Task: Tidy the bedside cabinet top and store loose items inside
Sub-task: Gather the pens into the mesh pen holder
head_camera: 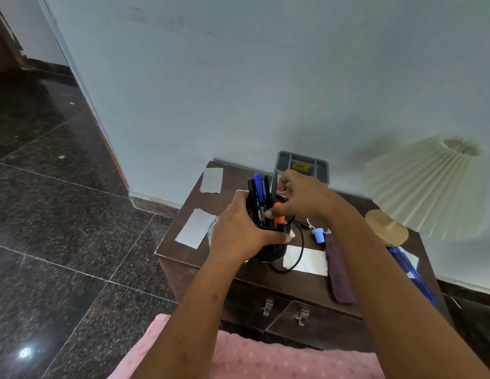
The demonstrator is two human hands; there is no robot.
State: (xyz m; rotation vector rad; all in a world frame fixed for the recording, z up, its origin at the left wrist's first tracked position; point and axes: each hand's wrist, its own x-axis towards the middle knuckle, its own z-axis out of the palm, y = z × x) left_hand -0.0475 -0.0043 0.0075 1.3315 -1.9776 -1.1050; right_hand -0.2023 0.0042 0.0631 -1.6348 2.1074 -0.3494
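Pen holder gripped at table (293, 285) centre.
Left hand (238, 233) fingers wrap mesh pen holder (276, 248); right hand (304, 198) fingers curled over its pens (258, 187), grip unclear; grey tray (283, 160) at 12 o'clock.

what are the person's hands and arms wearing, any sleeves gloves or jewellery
Nothing worn shows. The left hand and right hand are ungloved. The left forearm and right forearm are bare to the frame's edge, with no sleeves, and neither wrist carries a watch or bracelet. Rings are too blurred to tell.
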